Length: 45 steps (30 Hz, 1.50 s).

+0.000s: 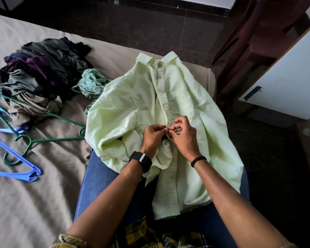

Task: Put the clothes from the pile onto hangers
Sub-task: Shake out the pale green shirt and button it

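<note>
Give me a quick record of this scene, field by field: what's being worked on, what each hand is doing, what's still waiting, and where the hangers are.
Garment in work: light green shirt, spread over the person's lap, collar away
Left hand: pinches the placket at a button
Right hand: pinches the placket opposite
Waiting: pile of dark clothes on the bed, patterned green garment beside it
Hangers: green hangers and blue hangers loose on the brown bedsheet
</note>
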Available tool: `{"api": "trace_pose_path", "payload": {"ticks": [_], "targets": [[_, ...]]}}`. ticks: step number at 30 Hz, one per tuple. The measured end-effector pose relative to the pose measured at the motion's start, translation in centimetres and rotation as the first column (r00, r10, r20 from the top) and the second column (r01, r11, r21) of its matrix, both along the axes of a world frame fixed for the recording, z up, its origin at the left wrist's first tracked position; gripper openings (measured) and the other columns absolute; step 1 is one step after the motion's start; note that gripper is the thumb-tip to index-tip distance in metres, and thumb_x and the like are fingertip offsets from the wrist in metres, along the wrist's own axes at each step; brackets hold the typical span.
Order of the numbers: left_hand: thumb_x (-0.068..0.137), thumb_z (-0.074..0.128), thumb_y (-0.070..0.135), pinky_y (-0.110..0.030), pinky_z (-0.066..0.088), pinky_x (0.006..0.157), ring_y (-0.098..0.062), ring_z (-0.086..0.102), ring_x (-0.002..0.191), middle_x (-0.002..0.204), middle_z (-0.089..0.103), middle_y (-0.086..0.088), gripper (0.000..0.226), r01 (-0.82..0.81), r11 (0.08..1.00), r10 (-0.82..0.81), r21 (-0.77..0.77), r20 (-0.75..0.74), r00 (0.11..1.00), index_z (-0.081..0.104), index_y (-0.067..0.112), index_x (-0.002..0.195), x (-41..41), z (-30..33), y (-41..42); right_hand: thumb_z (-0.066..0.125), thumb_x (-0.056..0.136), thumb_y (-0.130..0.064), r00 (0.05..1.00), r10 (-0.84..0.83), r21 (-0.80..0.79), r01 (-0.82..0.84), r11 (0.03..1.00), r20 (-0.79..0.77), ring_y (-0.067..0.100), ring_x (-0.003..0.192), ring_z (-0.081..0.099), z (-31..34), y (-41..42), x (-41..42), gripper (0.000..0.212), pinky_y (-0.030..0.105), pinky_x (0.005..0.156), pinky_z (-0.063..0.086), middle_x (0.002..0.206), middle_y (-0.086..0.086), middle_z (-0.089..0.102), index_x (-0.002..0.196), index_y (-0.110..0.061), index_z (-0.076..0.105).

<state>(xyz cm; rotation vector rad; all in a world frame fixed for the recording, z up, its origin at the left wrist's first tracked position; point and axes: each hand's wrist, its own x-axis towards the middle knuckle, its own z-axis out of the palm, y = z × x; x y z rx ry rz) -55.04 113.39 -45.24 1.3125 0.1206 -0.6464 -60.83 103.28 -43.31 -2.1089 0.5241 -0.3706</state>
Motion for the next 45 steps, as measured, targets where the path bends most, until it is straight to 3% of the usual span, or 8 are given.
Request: {"api": "trace_pose_path", "payload": {"ticks": [5,13,18,24,32,36,40,45], "targets": [[0.086,0.062,-0.006,-0.027,0.053,0.060,-0.016,0.062,0.059,0.070,0.064,-0.011,0.013,-0.043,0.999,0.043,0.017,0.014,0.999,0.059,0.004,0.079,-0.1,0.0,-0.1,0.076,0.077,-0.002,0.999,-0.045,0.070,0.047,0.996,-0.029,0.000,0.071,0.062,0.3,-0.2,0.1,0.032,0.005,0.064,0.044,0.082,0.003,0.068,0.099,-0.008,0.053],[0.088,0.051,-0.014,-0.026,0.041,0.045,-0.015,0.050,0.049,0.064,0.051,-0.006,0.031,-0.070,0.997,0.070,-0.032,-0.002,0.998,0.038,0.013,0.079,-0.1,-0.3,-0.2,0.072,0.073,-0.004,0.984,-0.152,0.193,0.168,0.967,-0.097,0.014,0.072,0.069,0.3,0.0,0.6,0.023,0.036,0.074,0.057,0.072,-0.002,0.071,0.080,-0.016,0.054],[0.088,0.038,-0.018,-0.024,0.040,0.046,-0.015,0.050,0.054,0.068,0.049,-0.005,0.037,-0.077,0.987,0.051,-0.143,-0.177,0.983,0.038,0.015,0.072,0.3,-0.8,0.3,0.067,0.076,0.011,0.970,-0.209,0.632,0.239,0.737,-0.123,0.023,0.065,0.064,1.1,0.5,0.9,0.017,0.032,0.064,0.059,0.069,0.012,0.066,0.081,-0.003,0.058],[0.088,0.042,-0.016,-0.022,0.044,0.045,-0.018,0.049,0.057,0.070,0.049,-0.009,0.029,-0.069,0.992,0.057,-0.107,-0.107,0.993,0.041,0.012,0.080,-0.2,-0.4,0.1,0.068,0.080,-0.008,0.990,-0.090,0.017,0.092,0.996,-0.109,0.003,0.069,0.063,0.7,0.7,0.6,0.004,0.005,0.067,0.046,0.076,-0.002,0.070,0.082,-0.010,0.072],[0.091,0.058,0.000,-0.035,0.053,0.071,-0.027,0.063,0.078,0.091,0.063,-0.021,0.016,-0.088,0.994,0.086,-0.072,-0.019,0.996,0.046,0.010,0.095,-0.8,-0.5,-0.1,0.068,0.084,-0.004,0.997,-0.001,-0.058,-0.003,0.998,-0.074,0.010,0.075,0.067,0.8,0.3,0.1,0.010,0.017,0.074,0.053,0.084,0.002,0.073,0.092,-0.006,0.074],[0.092,0.053,-0.005,-0.033,0.051,0.063,-0.022,0.062,0.067,0.080,0.062,-0.011,0.018,-0.069,0.993,0.063,-0.096,-0.065,0.996,0.046,0.010,0.099,-0.5,-0.5,0.2,0.069,0.082,-0.001,0.993,-0.060,0.229,0.082,0.970,-0.104,0.007,0.073,0.067,0.0,-0.3,-0.1,0.012,0.015,0.073,0.053,0.084,0.003,0.073,0.091,-0.007,0.075],[0.092,0.046,-0.009,-0.032,0.040,0.058,-0.019,0.055,0.058,0.073,0.059,-0.007,0.019,-0.057,0.988,0.035,-0.144,-0.155,0.987,0.045,0.010,0.096,-0.1,-0.7,0.5,0.063,0.082,0.011,0.987,-0.095,0.722,0.161,0.673,-0.131,0.014,0.066,0.065,0.2,-0.3,0.0,0.013,0.018,0.065,0.054,0.081,0.013,0.069,0.088,0.002,0.070],[0.092,0.045,-0.010,-0.026,0.042,0.051,-0.014,0.055,0.054,0.061,0.063,0.000,0.021,-0.041,0.977,-0.006,-0.209,-0.219,0.976,0.045,0.011,0.092,0.4,-0.9,0.8,0.058,0.081,0.017,0.986,-0.049,0.822,0.162,0.546,-0.162,0.013,0.058,0.065,1.2,-0.5,0.8,0.016,0.019,0.056,0.055,0.075,0.014,0.064,0.077,0.002,0.062]]}}
